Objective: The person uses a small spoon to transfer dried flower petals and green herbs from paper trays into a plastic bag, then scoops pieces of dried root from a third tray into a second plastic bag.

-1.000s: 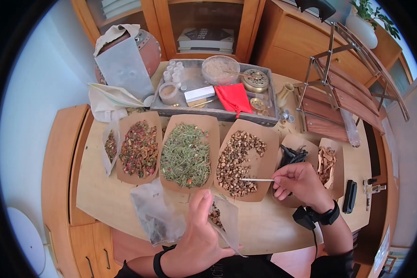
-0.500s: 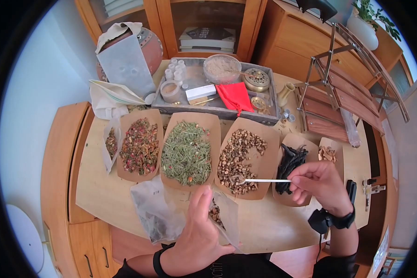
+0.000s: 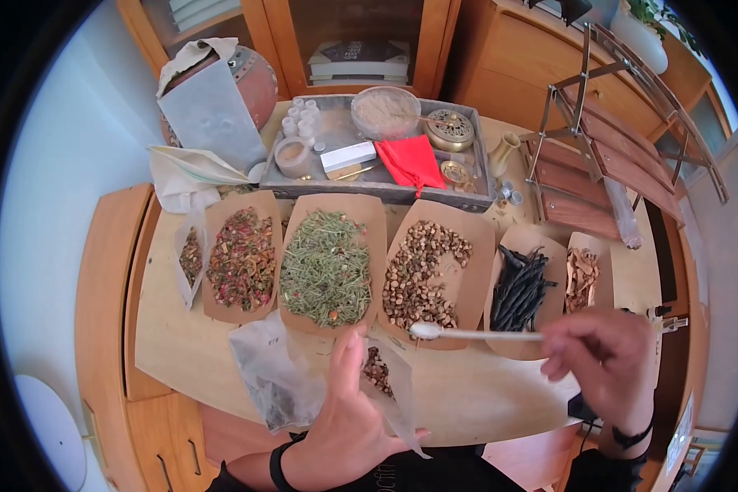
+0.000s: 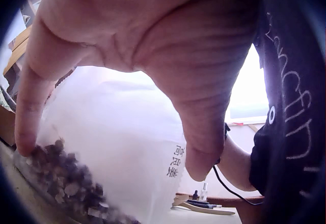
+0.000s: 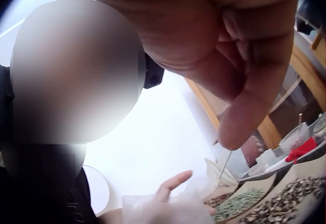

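In the head view the right hand (image 3: pixel 603 369) pinches the end of a thin white spoon (image 3: pixel 488 334), whose bowl (image 3: pixel 425 330) is over the near edge of the paper tray of brown chopped pieces (image 3: pixel 418 275). The left hand (image 3: pixel 348 422) holds a translucent bag (image 3: pixel 403 389) upright, thumb on one side and fingers on the other. Brown pieces (image 4: pixel 66 180) lie at the bottom of this bag in the left wrist view, and dark printed characters mark its side. Whether the bowl carries anything is unclear.
Paper trays hold red-brown petals (image 3: pixel 242 261), green needles (image 3: pixel 324 266), black strips (image 3: pixel 521 283) and pale shavings (image 3: pixel 582 279). Another clear bag (image 3: pixel 271 377) lies left of the left hand. Behind stand a grey tray (image 3: pixel 369 193) with jars and a red pouch (image 3: pixel 408 164), and a wooden folding rack (image 3: pixel 574 197).
The right hand has moved right and toward the body, lifting the spoon's bowl off the brown pieces to the tray's near edge. The left hand has stayed on the bag.
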`<state>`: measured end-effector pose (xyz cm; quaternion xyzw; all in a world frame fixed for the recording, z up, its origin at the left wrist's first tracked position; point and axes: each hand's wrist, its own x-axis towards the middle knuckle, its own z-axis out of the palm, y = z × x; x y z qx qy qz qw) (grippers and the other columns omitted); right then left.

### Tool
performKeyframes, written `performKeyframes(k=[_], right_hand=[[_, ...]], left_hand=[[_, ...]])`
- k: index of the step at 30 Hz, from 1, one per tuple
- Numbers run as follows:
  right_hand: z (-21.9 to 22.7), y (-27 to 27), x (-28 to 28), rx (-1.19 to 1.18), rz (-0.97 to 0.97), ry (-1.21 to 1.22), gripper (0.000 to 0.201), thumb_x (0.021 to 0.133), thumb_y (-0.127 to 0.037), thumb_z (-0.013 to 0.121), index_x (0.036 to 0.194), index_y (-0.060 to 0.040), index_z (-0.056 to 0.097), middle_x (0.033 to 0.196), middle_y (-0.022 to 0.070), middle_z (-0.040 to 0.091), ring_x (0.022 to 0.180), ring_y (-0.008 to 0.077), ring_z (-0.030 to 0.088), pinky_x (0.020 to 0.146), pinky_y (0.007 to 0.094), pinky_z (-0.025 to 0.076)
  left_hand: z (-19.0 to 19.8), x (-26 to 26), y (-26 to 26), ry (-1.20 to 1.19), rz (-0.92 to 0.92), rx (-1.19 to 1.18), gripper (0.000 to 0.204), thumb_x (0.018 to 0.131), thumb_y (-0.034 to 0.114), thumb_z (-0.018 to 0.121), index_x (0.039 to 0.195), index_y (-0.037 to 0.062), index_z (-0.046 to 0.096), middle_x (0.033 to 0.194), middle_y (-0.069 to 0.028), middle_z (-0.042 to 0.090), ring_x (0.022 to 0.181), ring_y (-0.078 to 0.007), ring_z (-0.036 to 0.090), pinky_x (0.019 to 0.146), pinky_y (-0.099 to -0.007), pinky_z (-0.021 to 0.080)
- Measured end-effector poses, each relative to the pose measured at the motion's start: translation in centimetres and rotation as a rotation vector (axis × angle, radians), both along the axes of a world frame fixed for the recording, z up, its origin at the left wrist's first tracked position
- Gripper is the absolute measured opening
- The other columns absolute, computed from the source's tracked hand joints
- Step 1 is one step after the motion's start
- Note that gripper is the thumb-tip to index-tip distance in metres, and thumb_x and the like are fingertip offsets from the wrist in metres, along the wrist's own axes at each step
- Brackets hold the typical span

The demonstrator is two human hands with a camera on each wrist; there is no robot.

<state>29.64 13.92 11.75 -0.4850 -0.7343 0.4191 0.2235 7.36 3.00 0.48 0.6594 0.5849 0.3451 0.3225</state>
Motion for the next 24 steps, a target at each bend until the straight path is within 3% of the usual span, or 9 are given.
performKeyframes(k=[3, 7, 11, 13, 14, 16, 17, 24], right_hand=[[-2.9, 2.1, 0.8, -0.023, -0.125, -0.031, 0.007, 0.085, 0.006, 0.058, 0.088, 0.0056, 0.065, 0.067, 0.0120, 0.065, 0.060, 0.0149, 0.066, 0.056, 0.0251, 0.052], [-5.0, 2.6, 1.6, 0.130, -0.054, -0.223, 0.006, 0.081, 0.004, 0.061, 0.086, 0.0044, 0.065, 0.067, 0.0162, 0.063, 0.057, 0.0225, 0.065, 0.053, 0.0294, 0.049], [-6.2, 2.4, 1.9, 0.102, 0.004, -0.209, 0.006, 0.081, 0.003, 0.061, 0.086, 0.0049, 0.065, 0.064, 0.0134, 0.063, 0.058, 0.0190, 0.066, 0.053, 0.0277, 0.049], [-7.0, 2.5, 1.4, -0.247, -0.046, -0.083, 0.008, 0.085, 0.004, 0.059, 0.089, 0.0065, 0.064, 0.068, 0.0098, 0.064, 0.060, 0.0149, 0.065, 0.054, 0.0249, 0.051], [-7.4, 2.6, 1.2, -0.246, -0.050, -0.081, 0.008, 0.085, 0.004, 0.059, 0.089, 0.0065, 0.064, 0.068, 0.0098, 0.064, 0.060, 0.0149, 0.065, 0.054, 0.0249, 0.051], [-8.7, 2.9, 0.7, -0.518, -0.110, 0.130, 0.010, 0.090, 0.003, 0.055, 0.094, 0.0085, 0.063, 0.075, 0.0075, 0.065, 0.064, 0.0125, 0.065, 0.057, 0.0232, 0.054], [-9.3, 3.0, 0.8, -0.569, -0.100, 0.156, 0.012, 0.092, 0.002, 0.054, 0.098, 0.0092, 0.061, 0.081, 0.0085, 0.065, 0.065, 0.0132, 0.066, 0.059, 0.0237, 0.056], [-10.4, 3.5, 0.8, -0.682, -0.136, 0.253, 0.013, 0.093, -0.002, 0.057, 0.100, 0.0076, 0.061, 0.081, 0.0092, 0.066, 0.066, 0.0139, 0.067, 0.059, 0.0238, 0.057]], left_hand=[[-0.5, -0.1, -0.1, -0.081, -0.048, 0.114, 0.148, 0.049, 0.019, 0.095, 0.143, 0.0070, -0.020, 0.143, -0.0263, 0.017, 0.126, -0.0370, 0.035, 0.103, -0.0484, 0.034], [-0.1, -0.2, -0.1, -0.034, -0.014, 0.086, 0.147, 0.051, 0.020, 0.094, 0.143, 0.0097, -0.020, 0.142, -0.0257, 0.018, 0.125, -0.0362, 0.036, 0.101, -0.0479, 0.036], [-0.1, -0.1, -0.1, -0.033, -0.006, 0.045, 0.146, 0.052, 0.020, 0.094, 0.143, 0.0108, -0.020, 0.141, -0.0255, 0.018, 0.125, -0.0364, 0.036, 0.099, -0.0484, 0.039], [-0.1, 0.0, 0.1, -0.031, -0.018, 0.069, 0.146, 0.052, 0.019, 0.094, 0.143, 0.0109, -0.020, 0.141, -0.0254, 0.018, 0.125, -0.0364, 0.036, 0.099, -0.0486, 0.039], [-0.1, 0.1, 0.2, -0.031, -0.027, 0.094, 0.146, 0.052, 0.019, 0.094, 0.143, 0.0109, -0.020, 0.141, -0.0253, 0.018, 0.124, -0.0364, 0.037, 0.099, -0.0488, 0.040], [-0.3, 0.1, 0.3, -0.040, -0.041, 0.097, 0.146, 0.052, 0.019, 0.094, 0.143, 0.0110, -0.021, 0.141, -0.0252, 0.017, 0.124, -0.0364, 0.037, 0.099, -0.0486, 0.040], [-0.3, 0.1, 0.3, -0.052, -0.052, 0.099, 0.146, 0.052, 0.019, 0.094, 0.143, 0.0110, -0.021, 0.141, -0.0250, 0.017, 0.123, -0.0365, 0.038, 0.099, -0.0485, 0.040], [0.2, 0.1, 0.4, -0.008, -0.062, 0.091, 0.145, 0.053, 0.019, 0.093, 0.143, 0.0101, -0.021, 0.140, -0.0252, 0.018, 0.121, -0.0360, 0.040, 0.097, -0.0475, 0.041]])
